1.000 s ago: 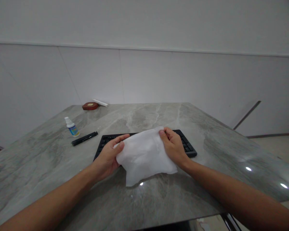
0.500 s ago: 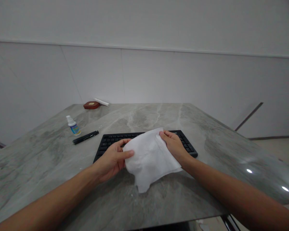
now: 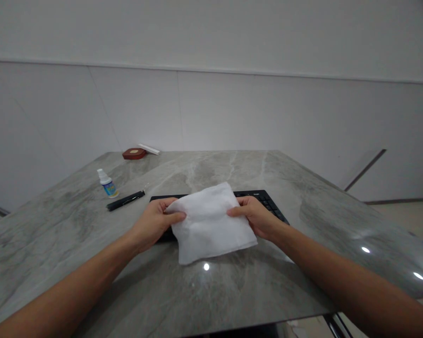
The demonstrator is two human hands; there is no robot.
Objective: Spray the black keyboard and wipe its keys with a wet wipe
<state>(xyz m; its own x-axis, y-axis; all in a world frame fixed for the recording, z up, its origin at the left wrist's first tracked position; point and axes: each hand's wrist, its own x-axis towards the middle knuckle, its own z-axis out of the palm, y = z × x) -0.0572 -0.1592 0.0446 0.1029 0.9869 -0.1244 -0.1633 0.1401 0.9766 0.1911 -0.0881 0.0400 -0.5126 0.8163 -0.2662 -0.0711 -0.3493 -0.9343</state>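
A white cloth or wipe (image 3: 211, 227) hangs spread between my two hands, above a black keyboard (image 3: 268, 202). My left hand (image 3: 153, 223) pinches its left edge, thumb on the near face and fingers behind. At the right side, my right hand (image 3: 255, 216) grips it the same way, with the thumb pressed on the front. The cloth hides the middle of the keyboard, so only its top edge and parts of both ends show.
On the left of the grey marbled table (image 3: 211, 300) stands a small white-capped bottle (image 3: 108, 184), with a black slim object (image 3: 126, 201) lying beside it. Farther back are a dark red case (image 3: 134, 153) and a white flat strip (image 3: 149, 149) near the wall.
Both hands have shifted their grip, the left moving a little left and the right lower on the cloth. The cloth now hangs flatter, its drooping lower corner lifted.
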